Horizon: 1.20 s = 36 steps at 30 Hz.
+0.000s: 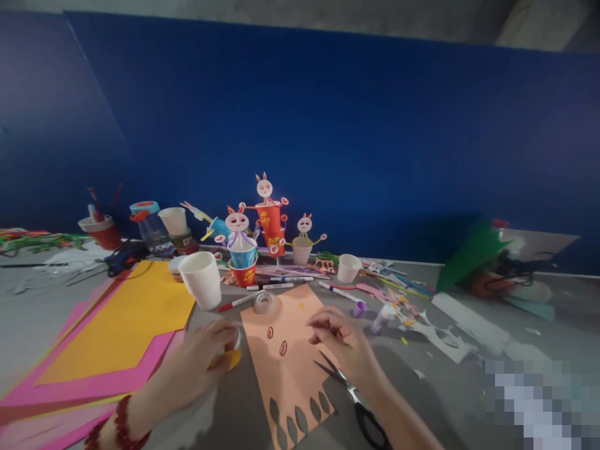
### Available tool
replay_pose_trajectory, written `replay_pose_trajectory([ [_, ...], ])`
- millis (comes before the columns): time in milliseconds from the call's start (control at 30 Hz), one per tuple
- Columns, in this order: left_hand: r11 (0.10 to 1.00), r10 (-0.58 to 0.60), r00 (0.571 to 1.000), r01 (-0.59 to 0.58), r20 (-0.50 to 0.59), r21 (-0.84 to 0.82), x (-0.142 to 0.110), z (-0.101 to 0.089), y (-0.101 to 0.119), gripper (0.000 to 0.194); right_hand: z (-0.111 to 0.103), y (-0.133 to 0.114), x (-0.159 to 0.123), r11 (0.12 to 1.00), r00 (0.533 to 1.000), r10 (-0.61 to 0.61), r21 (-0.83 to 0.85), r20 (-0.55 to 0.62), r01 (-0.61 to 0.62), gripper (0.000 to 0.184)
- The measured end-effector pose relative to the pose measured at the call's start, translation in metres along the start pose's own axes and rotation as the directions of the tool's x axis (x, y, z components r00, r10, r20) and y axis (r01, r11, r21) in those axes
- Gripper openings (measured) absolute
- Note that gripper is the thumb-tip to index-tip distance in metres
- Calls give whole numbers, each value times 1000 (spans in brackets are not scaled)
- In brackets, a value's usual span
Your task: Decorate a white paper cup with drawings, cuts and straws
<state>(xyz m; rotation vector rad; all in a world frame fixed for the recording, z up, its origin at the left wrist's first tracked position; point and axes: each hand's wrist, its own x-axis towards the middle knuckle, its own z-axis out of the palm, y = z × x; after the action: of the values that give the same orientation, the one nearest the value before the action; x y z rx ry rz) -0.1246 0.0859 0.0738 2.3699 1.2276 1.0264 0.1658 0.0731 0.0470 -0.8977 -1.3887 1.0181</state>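
My left hand (213,350) is closed on a small orange paper piece (232,359), whose rounded edge shows below the fingers; something whitish beside the fingertips is unclear. Over the right edge of a peach paper sheet (262,375) hovers my right hand (340,340), its fingers curled together; whatever they hold, if anything, is hidden. Two small outlined ear-like cut-outs (283,348) lie on the sheet, which has several leaf-shaped holes near its lower edge. Black-handled scissors (351,390) lie under my right hand with blades apart. A tape roll (265,302) rests on the sheet's upper edge.
A white cup (200,281) stands beyond my left hand. Yellow and pink paper (117,325) lies left. Rabbit figures on paper cups (244,253) stand at the back. A glue stick (383,319), markers (342,292) and paper scraps (440,337) lie right. A blue panel (328,137) rises behind.
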Motion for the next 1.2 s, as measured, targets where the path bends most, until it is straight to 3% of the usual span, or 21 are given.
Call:
replay_pose_trajectory([
  [67,992,-91,995,95,52,-81,-5,2,1,9,2,-1,-2,1000,999,-25,-5,43,25,15],
  [167,937,-260,965,259,29,-236,-3,14,11,16,8,-5,-4,999,998,-24,-22,66,26,13],
  [233,848,-342,937,342,76,-404,4,26,21,23,11,-10,-6,998,997,-44,-30,71,46,12],
  [333,678,-389,892,446,229,-585,22,47,40,29,13,-16,-6,994,992,-108,-22,58,110,11],
  [500,600,-372,894,438,252,-669,47,73,63,34,8,-12,-4,997,996,-77,20,-35,78,14],
  [667,498,-379,878,459,291,-736,46,87,62,36,4,-9,-5,989,995,-70,-139,-76,59,11],
  [800,505,-353,889,444,293,-740,40,92,58,31,5,-17,-10,984,1000,-30,-175,1,30,6],
  [1000,499,-313,909,404,275,-767,35,96,55,23,7,-28,-18,968,982,-23,-241,186,69,28],
  [1200,553,-274,922,384,275,-739,29,98,58,20,6,-22,-18,912,989,-60,-394,137,110,27],
])
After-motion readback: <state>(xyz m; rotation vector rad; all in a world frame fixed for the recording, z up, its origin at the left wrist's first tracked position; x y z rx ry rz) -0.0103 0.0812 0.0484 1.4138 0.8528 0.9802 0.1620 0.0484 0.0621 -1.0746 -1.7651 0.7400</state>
